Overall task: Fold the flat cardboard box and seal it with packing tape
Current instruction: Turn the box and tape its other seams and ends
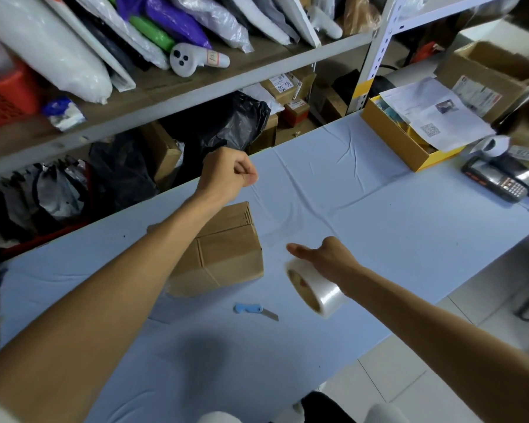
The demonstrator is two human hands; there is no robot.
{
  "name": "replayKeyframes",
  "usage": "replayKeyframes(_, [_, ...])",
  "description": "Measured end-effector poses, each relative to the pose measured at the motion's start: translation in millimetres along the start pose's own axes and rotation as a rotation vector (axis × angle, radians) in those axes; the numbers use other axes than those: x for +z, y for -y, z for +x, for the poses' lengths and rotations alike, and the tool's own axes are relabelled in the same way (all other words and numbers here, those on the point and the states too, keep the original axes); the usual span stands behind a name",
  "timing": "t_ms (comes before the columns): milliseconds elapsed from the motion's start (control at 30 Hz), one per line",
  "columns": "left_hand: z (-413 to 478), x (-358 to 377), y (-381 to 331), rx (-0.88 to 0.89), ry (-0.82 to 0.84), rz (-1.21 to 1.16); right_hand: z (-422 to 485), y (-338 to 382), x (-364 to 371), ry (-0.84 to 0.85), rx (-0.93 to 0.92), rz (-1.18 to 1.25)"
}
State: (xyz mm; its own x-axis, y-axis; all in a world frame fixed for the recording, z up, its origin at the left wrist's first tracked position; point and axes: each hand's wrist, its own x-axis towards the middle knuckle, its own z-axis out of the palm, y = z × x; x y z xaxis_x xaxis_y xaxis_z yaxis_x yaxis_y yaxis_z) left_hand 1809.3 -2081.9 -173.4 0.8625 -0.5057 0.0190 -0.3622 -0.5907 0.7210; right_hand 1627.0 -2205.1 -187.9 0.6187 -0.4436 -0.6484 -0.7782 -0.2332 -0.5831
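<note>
The light, stiff cardboard box (226,254) sits on the table (379,224) beneath the left forearm; the right hand (327,254) grips the tape roll (321,288), while the left hand (226,172) apparently pinches the thin, clingy tape end (258,186).

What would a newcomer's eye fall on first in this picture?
Two bare arms reach over the pale blue table: the right hand holds a roll of clear packing tape at centre, while the raised left hand seems to pinch a faint strip pulled from it. Under the left forearm stands the folded brown cardboard box, with a small blue-handled knife lying nearer the person.
</note>
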Motion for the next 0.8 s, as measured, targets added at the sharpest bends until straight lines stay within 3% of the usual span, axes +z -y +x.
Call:
replayKeyframes(133, [5, -8, 19, -0.047, 0.004, -0.046, -1, 2, 2, 0.007, 0.024, 0.203])
replayKeyframes(233, [7, -13, 23, -0.051, 0.026, -0.038, -5, 3, 5, 0.024, -0.011, 0.185])
replayKeyframes(533, [12, -6, 9, 0.01, -0.027, 0.009, -13, 12, 15, 0.115, 0.119, 0.281])
replayKeyframes(800, [14, -10, 20, 0.021, 0.208, 0.06, -29, 5, 21, 0.142, 0.144, 0.357])
